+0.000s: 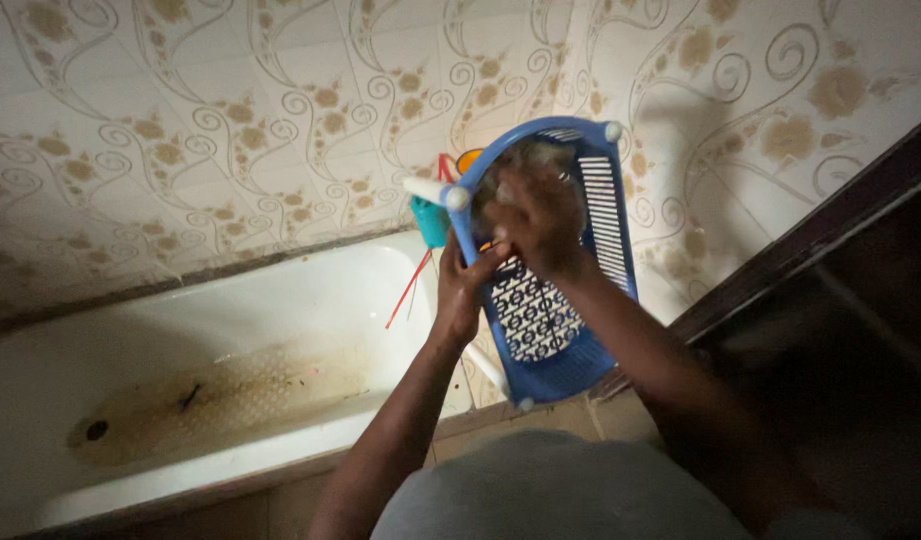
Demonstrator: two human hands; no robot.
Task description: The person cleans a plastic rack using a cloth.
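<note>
Both hands [459, 285] [536, 225] on blue rack [606, 300]

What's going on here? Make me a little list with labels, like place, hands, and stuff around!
place: bathroom, patterned tiled wall
left hand: grips the left edge of a blue plastic rack, holding it up on end
right hand: pressed on the rack's upper part, with something pale and sudsy under it; what it is cannot be told
rack: slotted, with white corner pegs
bathtub: white, brown stain near the drain
behind rack: teal container, red stick
right side: dark doorway
</note>
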